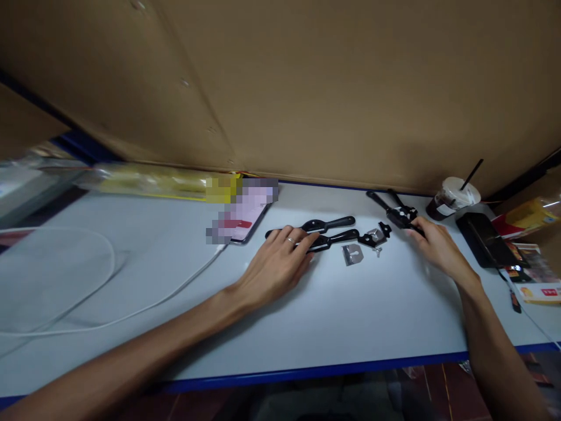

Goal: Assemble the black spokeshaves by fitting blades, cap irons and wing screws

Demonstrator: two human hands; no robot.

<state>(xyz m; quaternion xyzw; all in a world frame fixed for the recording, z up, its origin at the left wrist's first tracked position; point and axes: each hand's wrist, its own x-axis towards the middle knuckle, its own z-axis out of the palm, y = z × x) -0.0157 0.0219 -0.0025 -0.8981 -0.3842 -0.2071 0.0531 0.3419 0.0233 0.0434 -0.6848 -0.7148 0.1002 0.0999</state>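
Note:
My left hand (280, 260) lies over a black spokeshave body (344, 236) on the table, its fingers curled round the near handle. Just behind it rests another black spokeshave body (331, 223). At the right, my right hand (440, 245) grips the handle of a spokeshave (397, 216), with one more black-handled spokeshave (409, 210) lying behind it. Between the hands are a loose steel blade (352, 255), black cap plates (384, 229) and a small silver screw (377, 252). My fingers hide part of the left tool.
A phone (248, 210) with a white cable (175, 289) lies left of centre. Behind it is a plastic-wrapped yellow roll (166, 181). A lidded drink cup (456, 196) with a straw, a black case (486, 240) and packets (541, 292) stand at the right. A cardboard-coloured panel (307, 88) closes the back.

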